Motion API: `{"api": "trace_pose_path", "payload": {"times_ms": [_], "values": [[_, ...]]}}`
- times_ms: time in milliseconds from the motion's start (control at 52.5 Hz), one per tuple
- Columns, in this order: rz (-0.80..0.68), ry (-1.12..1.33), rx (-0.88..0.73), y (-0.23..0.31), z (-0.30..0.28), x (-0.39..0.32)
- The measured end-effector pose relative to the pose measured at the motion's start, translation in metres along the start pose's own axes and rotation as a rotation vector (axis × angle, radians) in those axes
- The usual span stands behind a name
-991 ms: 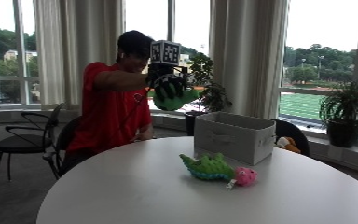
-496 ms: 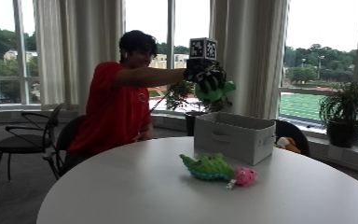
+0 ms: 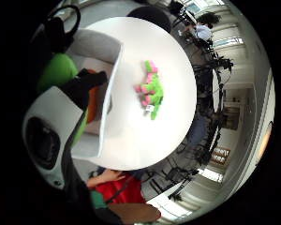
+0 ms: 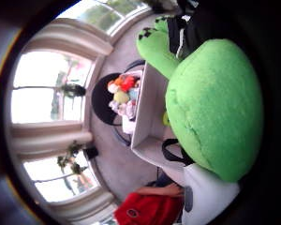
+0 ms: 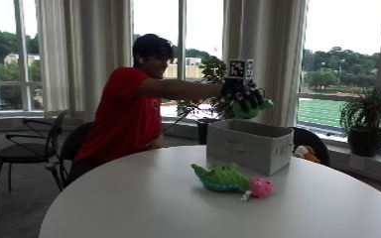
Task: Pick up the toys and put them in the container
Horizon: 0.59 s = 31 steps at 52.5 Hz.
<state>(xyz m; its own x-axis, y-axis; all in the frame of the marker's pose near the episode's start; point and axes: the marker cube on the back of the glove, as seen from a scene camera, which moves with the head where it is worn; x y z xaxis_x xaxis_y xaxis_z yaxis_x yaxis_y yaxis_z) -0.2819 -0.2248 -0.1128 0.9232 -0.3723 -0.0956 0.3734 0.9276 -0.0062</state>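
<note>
- Your gloved right hand has its fingers curled round a green plush toy, holding it up in the air.
- The relation that counts: the toy hangs over the open top of the grey fabric box, near the box's far side, clear of the rim.
- My reading is that the box lies straight below the grip, so lowering and letting go should land it inside.
- A second toy, green and pink, lies on the white table just in front of the box, yet to be collected.
- More soft toys sit on a chair beyond the box.
</note>
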Motion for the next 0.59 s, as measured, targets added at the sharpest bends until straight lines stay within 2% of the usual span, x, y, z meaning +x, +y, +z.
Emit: {"api": "trace_pose_path", "payload": {"times_ms": [38,76,191,267,362,515,591], "values": [[0.197,-0.042,-0.016,-0.009,0.003,-0.018],[0.256,-0.07,-0.027,-0.013,0.005,-0.025],[0.201,-0.093,-0.055,-0.012,0.011,-0.03],[0.095,-0.045,-0.062,-0.007,0.018,-0.022],[0.21,-0.069,-0.048,-0.006,0.022,-0.021],[0.084,-0.041,-0.009,0.023,0.023,0.009],[0.236,-0.06,0.013,0.034,0.018,0.035]]}}
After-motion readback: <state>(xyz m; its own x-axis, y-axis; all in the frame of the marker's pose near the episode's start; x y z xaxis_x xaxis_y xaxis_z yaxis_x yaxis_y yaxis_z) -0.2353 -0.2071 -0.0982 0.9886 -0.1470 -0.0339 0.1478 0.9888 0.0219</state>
